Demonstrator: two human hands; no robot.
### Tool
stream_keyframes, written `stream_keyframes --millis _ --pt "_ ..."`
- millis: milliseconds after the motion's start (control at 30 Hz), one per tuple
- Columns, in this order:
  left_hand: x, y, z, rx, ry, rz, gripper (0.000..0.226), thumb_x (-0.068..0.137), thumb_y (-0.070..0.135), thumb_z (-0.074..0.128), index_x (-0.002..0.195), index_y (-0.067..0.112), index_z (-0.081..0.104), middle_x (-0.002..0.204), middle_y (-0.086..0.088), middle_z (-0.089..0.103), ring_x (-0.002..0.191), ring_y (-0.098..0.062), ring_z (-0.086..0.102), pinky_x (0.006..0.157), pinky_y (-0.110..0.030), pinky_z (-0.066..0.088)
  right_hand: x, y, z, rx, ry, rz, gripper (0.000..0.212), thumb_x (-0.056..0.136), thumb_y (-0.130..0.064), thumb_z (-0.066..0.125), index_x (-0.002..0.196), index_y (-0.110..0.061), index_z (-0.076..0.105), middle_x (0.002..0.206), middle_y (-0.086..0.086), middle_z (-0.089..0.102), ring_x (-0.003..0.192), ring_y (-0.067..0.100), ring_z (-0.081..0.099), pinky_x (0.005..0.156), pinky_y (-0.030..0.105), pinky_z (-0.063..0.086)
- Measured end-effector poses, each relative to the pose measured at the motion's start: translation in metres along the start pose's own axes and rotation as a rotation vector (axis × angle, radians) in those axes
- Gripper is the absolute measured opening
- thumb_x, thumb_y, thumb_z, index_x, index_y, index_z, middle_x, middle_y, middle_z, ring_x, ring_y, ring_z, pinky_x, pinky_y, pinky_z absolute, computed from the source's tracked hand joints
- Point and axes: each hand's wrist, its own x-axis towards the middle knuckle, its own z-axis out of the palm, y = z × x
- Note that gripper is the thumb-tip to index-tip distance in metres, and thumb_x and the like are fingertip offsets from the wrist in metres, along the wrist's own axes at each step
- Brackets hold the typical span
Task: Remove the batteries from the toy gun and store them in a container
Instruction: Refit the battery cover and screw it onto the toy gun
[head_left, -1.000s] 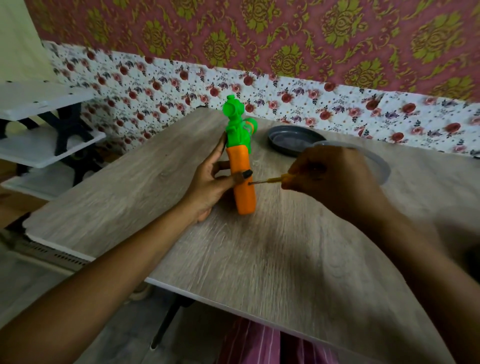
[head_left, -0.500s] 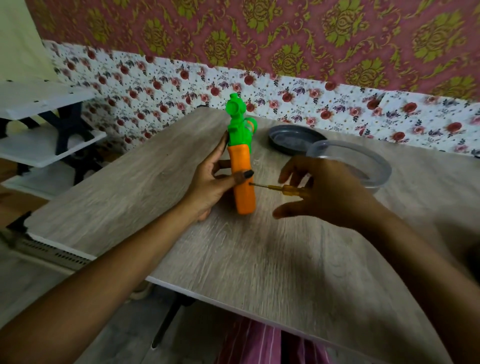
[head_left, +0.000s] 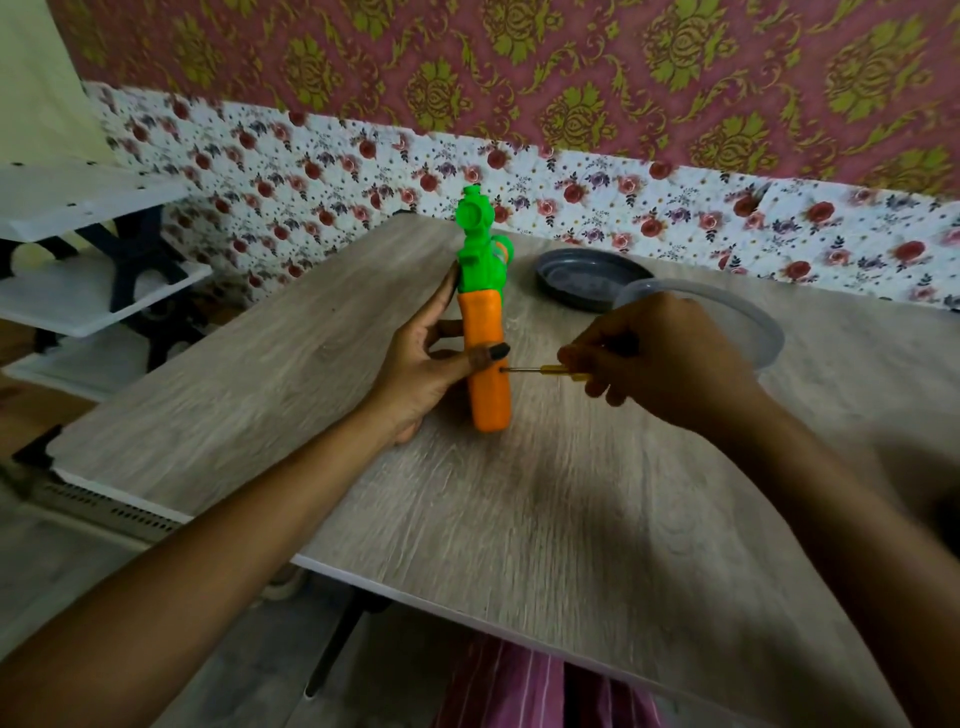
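Toy gun (head_left: 485, 332) stands on end on the table (head_left: 545, 519) — left hand (head_left: 428, 358) grips its orange grip, thumb across the front. Right hand (head_left: 660, 358) pinches a screwdriver (head_left: 545, 370), tip against the grip. Clear container (head_left: 763, 338) behind the right hand — dark lid (head_left: 587, 278) beside it.

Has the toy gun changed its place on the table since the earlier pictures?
No. The toy gun stands upright on the same spot, as near to the dark lid as before.
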Motion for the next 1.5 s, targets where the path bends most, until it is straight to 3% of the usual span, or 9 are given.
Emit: stream_keyframes --millis 100,233,433,600,733,833,967,1100,1500 --pt "0.0008 -0.0009 -0.0003 -0.016 0.006 -0.002 0.112 0.036 0.065 0.083 0.132 0.049 0.028 0.129 -0.004 0.055 0.113 -0.018 0.053 0.101 -0.045 0.045 -0.0008 -0.003 -0.0007 0.016 -0.101 0.007 0.028 0.074 -0.035 0.07 0.098 -0.025 0.061 0.076 -0.015 0.059 0.058 -0.002 0.058 0.051 0.0 0.042" --pt "0.0014 -0.0016 -0.0002 0.005 0.007 0.003 0.116 0.037 0.064 0.084 0.137 0.045 0.028 0.139 -0.007 0.05 0.117 -0.019 0.051 0.103 -0.05 0.042 -0.0007 -0.0007 -0.0014 -0.041 0.031 -0.023 0.019 0.075 -0.031 0.07 0.089 -0.019 0.07 0.071 -0.009 0.064 0.055 -0.003 0.057 0.057 0.004 0.046" --pt "0.0013 -0.0019 -0.0015 0.017 0.002 0.019 0.122 0.036 0.066 0.082 0.141 0.041 0.025 0.134 0.002 0.052 0.113 -0.013 0.052 0.098 -0.04 0.046 -0.0019 -0.0031 -0.0031 -0.029 -0.087 -0.008 0.03 0.068 -0.034 0.075 0.093 -0.026 0.06 0.083 -0.007 0.064 0.066 0.002 0.058 0.057 0.014 0.048" --pt "0.0003 0.0003 0.0003 0.012 0.006 0.03 0.119 0.034 0.068 0.081 0.135 0.044 0.025 0.119 0.01 0.057 0.102 -0.004 0.054 0.085 -0.024 0.048 0.0 -0.0022 -0.0007 0.012 -0.039 0.01 0.023 0.083 -0.033 0.06 0.096 -0.015 0.068 0.069 -0.01 0.062 0.056 0.004 0.061 0.053 0.011 0.049" --pt "-0.001 0.0013 0.0008 -0.003 0.003 0.035 0.121 0.033 0.066 0.082 0.137 0.042 0.025 0.12 0.009 0.057 0.102 -0.005 0.055 0.09 -0.029 0.049 -0.0028 -0.0024 -0.002 0.007 -0.108 -0.003 0.03 0.07 -0.031 0.074 0.095 -0.022 0.061 0.083 -0.006 0.064 0.059 0.003 0.059 0.052 0.011 0.05" --pt "-0.0009 0.0018 0.0016 -0.006 0.001 0.037 0.119 0.036 0.06 0.084 0.137 0.041 0.024 0.116 0.009 0.058 0.102 -0.007 0.055 0.086 -0.025 0.05 -0.0018 -0.0017 -0.003 -0.029 0.011 -0.003 0.021 0.077 -0.03 0.068 0.092 -0.016 0.069 0.073 -0.005 0.065 0.06 0.002 0.06 0.057 0.013 0.049" --pt "-0.0008 0.0027 0.001 -0.007 0.006 0.034 0.121 0.032 0.068 0.081 0.136 0.042 0.024 0.123 0.011 0.056 0.103 -0.005 0.054 0.092 -0.032 0.048 -0.0005 -0.0029 -0.0007 0.04 -0.104 0.013 0.02 0.082 -0.031 0.062 0.1 -0.021 0.062 0.077 -0.01 0.064 0.055 0.001 0.059 0.048 0.005 0.046" --pt "-0.0012 0.0031 0.0008 0.008 -0.008 0.044 0.123 0.033 0.07 0.08 0.139 0.041 0.025 0.137 -0.008 0.051 0.103 -0.009 0.054 0.093 -0.034 0.047 -0.003 -0.0009 -0.0033 -0.018 -0.026 -0.018 0.023 0.072 -0.028 0.074 0.091 -0.019 0.066 0.08 -0.004 0.066 0.062 0.002 0.058 0.054 0.012 0.048" --pt "-0.0007 0.0007 0.0005 -0.015 -0.002 0.035 0.118 0.033 0.068 0.081 0.135 0.046 0.027 0.123 0.004 0.056 0.1 -0.005 0.054 0.086 -0.029 0.051 -0.0013 -0.0042 -0.0005 0.014 -0.034 0.028 0.02 0.084 -0.031 0.06 0.094 -0.015 0.068 0.074 -0.005 0.066 0.055 -0.001 0.06 0.054 0.01 0.049"
